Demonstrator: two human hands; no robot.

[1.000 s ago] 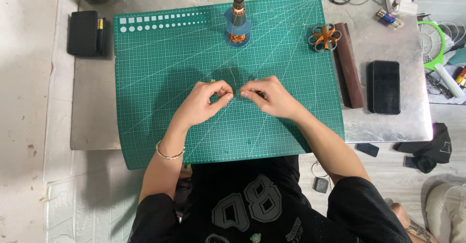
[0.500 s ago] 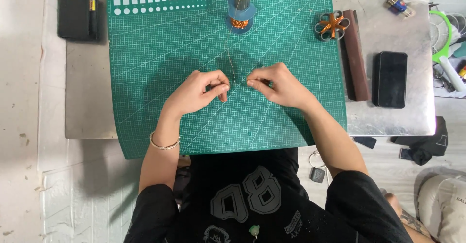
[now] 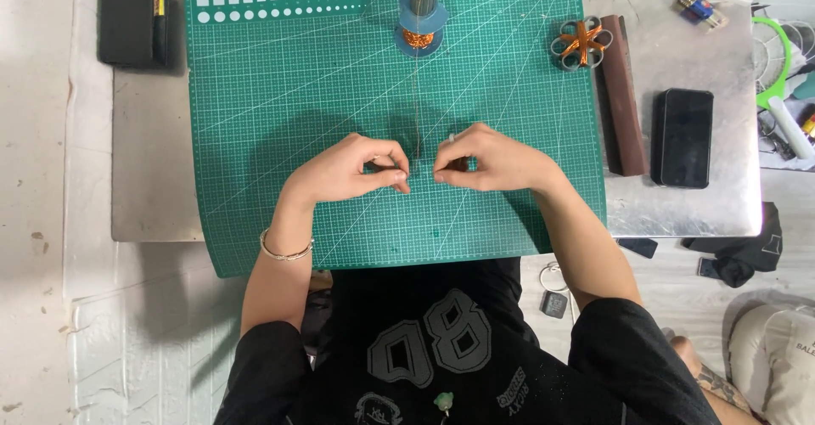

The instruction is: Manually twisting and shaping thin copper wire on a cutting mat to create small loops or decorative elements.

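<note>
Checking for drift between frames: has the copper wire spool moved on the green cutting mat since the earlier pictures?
No. The copper wire spool sits at the same top-edge spot of the green cutting mat; only the camera view shifted.

Pretty plain setup: a dull grey metal worktop (image 3: pixel 153 187) with rounded corners, sitting on a pale, scuffed concrete floor (image 3: pixel 38 247). White sheeting with brick-like lines (image 3: pixel 144 340) covers the floor bottom left. Light is soft and even, with only faint shadows.
</note>
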